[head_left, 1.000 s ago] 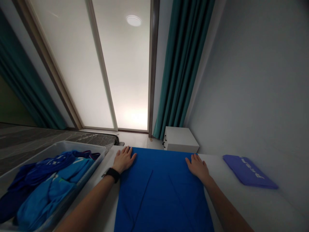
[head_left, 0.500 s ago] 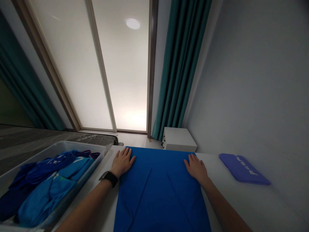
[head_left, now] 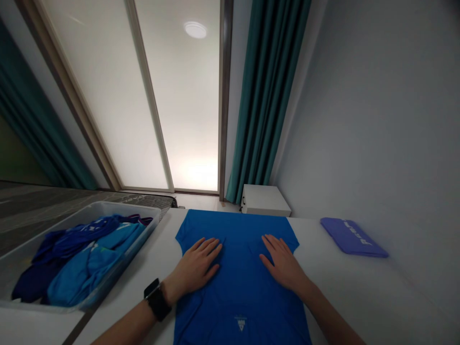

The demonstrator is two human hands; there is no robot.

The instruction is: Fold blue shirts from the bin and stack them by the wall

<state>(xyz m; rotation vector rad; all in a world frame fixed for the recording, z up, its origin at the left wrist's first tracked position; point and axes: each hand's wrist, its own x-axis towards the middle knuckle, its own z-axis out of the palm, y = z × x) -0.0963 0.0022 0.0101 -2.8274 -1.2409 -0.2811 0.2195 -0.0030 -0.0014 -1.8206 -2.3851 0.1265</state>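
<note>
A bright blue shirt lies flat on the white table, with a small white logo near its close end. My left hand, with a dark watch on its wrist, rests flat on the shirt's left half, fingers spread. On the right half lies my right hand, also flat and open. Both hands sit about the middle of the shirt, a short gap between them.
A clear plastic bin at the left holds several blue garments. A folded purple garment lies at the right by the wall. Beyond the table stand a small white cabinet, teal curtains and frosted sliding doors.
Both hands have slid from the shirt's far corners back toward me to its middle. The view has tipped down, so the shirt's near end with the logo shows.
</note>
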